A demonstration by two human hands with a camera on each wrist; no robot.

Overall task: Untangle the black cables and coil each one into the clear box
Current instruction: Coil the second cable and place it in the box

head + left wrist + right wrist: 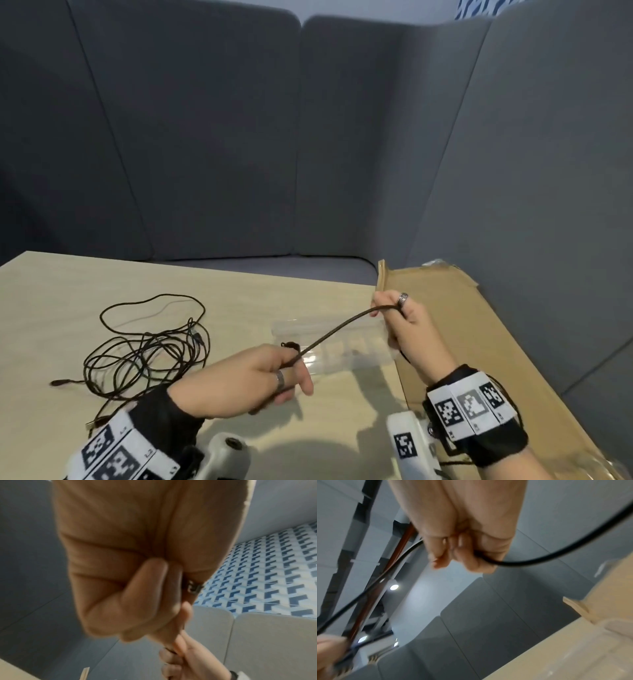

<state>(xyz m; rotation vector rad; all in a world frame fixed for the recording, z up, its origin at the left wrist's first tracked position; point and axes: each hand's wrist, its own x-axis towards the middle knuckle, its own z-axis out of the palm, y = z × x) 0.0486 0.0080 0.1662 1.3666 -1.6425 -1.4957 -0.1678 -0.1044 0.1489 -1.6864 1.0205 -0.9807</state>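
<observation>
A black cable (337,328) runs taut between my two hands above the table. My left hand (274,373) pinches its lower end, fingers curled round it. My right hand (399,317) grips the upper end in a fist; the right wrist view shows the cable (530,561) leaving my curled fingers (462,555) and looping off to the right. The clear box (342,346) lies on the table behind the cable, between both hands. A tangle of black cables (147,349) lies on the table at the left. In the left wrist view my left hand (154,601) is curled, blurred.
The pale wooden table (239,294) has a flattened cardboard sheet (455,335) along its right side. Grey sofa cushions (308,137) surround the table at the back and right. A loose cable end (60,382) lies at the left of the tangle.
</observation>
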